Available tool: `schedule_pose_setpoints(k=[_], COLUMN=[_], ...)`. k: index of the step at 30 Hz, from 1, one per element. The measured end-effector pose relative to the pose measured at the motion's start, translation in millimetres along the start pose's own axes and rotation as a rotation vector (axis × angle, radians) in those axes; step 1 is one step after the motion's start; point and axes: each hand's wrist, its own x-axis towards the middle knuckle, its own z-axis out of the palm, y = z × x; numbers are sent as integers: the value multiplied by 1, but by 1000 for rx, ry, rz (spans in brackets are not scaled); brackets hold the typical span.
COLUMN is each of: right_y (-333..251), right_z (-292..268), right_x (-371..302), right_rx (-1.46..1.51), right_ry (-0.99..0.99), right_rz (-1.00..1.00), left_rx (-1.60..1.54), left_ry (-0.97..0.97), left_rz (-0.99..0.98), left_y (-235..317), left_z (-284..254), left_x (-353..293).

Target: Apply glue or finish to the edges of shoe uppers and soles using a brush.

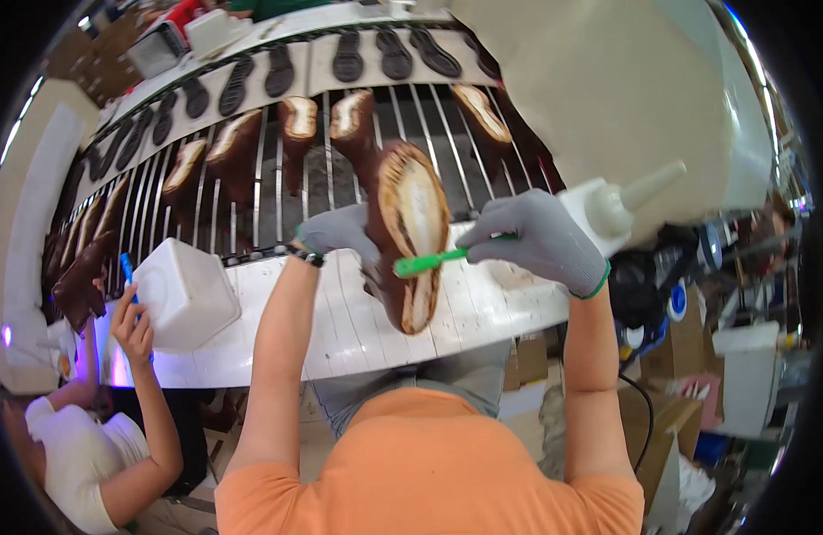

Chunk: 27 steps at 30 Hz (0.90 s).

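Note:
My left hand [338, 234], in a grey glove, grips a brown boot upper [370, 214] with its underside turned up. That underside has a pale, whitish centre and a tan rim. In my gloved right hand [532, 236] is a green brush [422, 263], its head against the rim and lower part of the underside. Part of the brush handle is hidden by my fingers. Just beyond my right hand, a white squeeze bottle [599, 214] with a long nozzle is partly covered by the hand.
Several brown boot uppers [237, 147] rest on a rack of metal rods [418, 111]. Behind them, black rubber soles [347, 58] lie in a row. A white square container [184, 294] stands at left, near a co-worker's hand [133, 325] holding a blue brush. Cardboard boxes [670, 419] are at right.

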Motion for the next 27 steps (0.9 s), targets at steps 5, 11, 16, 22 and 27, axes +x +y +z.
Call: schedule_pose_setpoints(k=[5,11,16,22,27], right_y=[45,87,97,119,97], right_z=[45,117,123,124,134], right_x=[-80,-142,-136,-150,-145], right_rx=[91,-245,-390,-120,1142], right_ry=[622,581,459,496,743], right_rz=[514,815,866,714,826], left_rx=[57,-757,-1094,-1111,-1020], left_ry=[383,518,363,472,560], left_rz=[248,144,162,97,124], left_y=[-49,-125,-134,-121,-100], left_z=[22,81,130,141,144], left_x=[-10,-13,-24,-34,-37])
